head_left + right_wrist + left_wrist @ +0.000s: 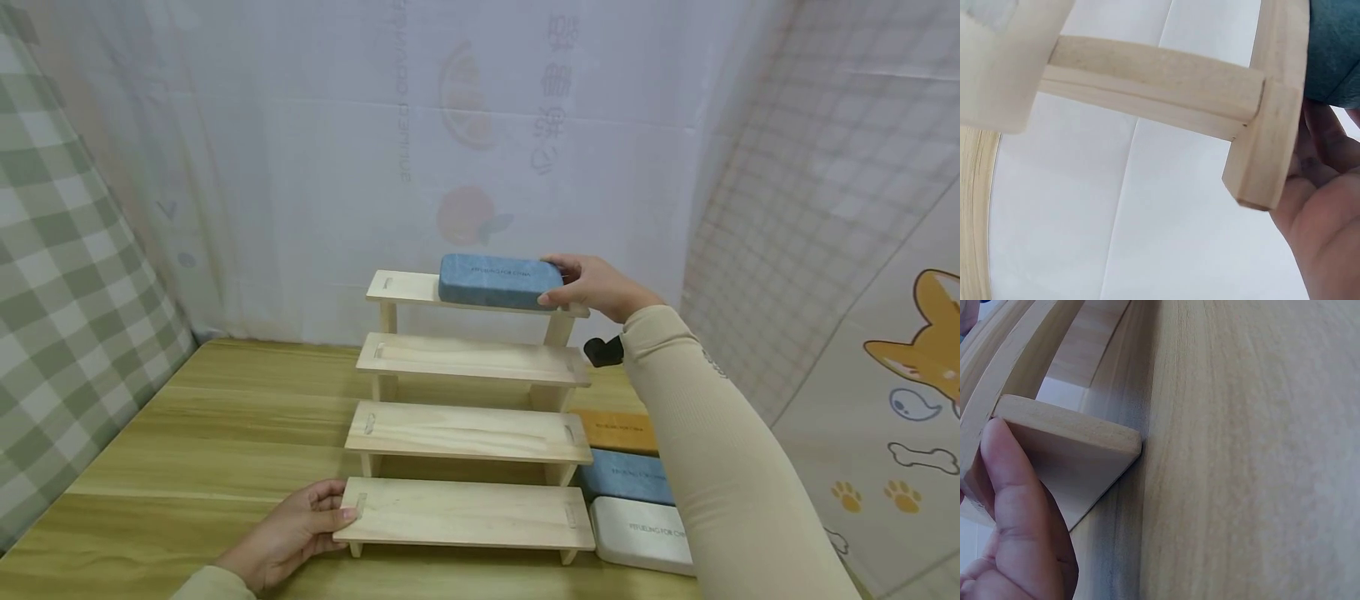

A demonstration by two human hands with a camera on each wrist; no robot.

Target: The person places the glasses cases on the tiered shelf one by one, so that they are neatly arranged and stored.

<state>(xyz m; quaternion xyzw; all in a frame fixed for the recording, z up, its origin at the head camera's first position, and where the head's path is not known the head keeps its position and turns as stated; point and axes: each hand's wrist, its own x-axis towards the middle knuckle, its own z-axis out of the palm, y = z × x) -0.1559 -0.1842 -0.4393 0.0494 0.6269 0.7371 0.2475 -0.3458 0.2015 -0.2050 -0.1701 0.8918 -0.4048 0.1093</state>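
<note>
Right now, I'm working from afar, and the step in hand is looking to me like setting a blue, oblong, round-cornered case (498, 282) on the narrow top board (405, 286) of a stepped, four-tier stand of pale wood (476, 362). The case is lying lengthwise along that board, nearer its right end, and the board's left end is showing bare. I'm seeing the right hand (596, 283) gripping the case's right end, its thumb at the front. Lower down, the left hand (300, 533) is pinching the left end of the stand's lowest board (465, 512); I'm judging that it's steadying the stand. To my mind, the next move is calling for squaring the case on its board, then loosening the right hand without dragging the case; I'm not able to tell whether its whole weight is bearing on the wood.

Around this, a white oblong case (637, 533), a second blue oblong case (626, 477) and an orange oblong case (615, 429) are lying in a row on the wood-grained tabletop (195, 450), just beside the stand's right side. The cream sleeve (727, 450) of the right arm is hiding their right ends and standing in the way of reaching them. Behind, a pale, fruit-printed curtain (300, 192) is hanging.
</note>
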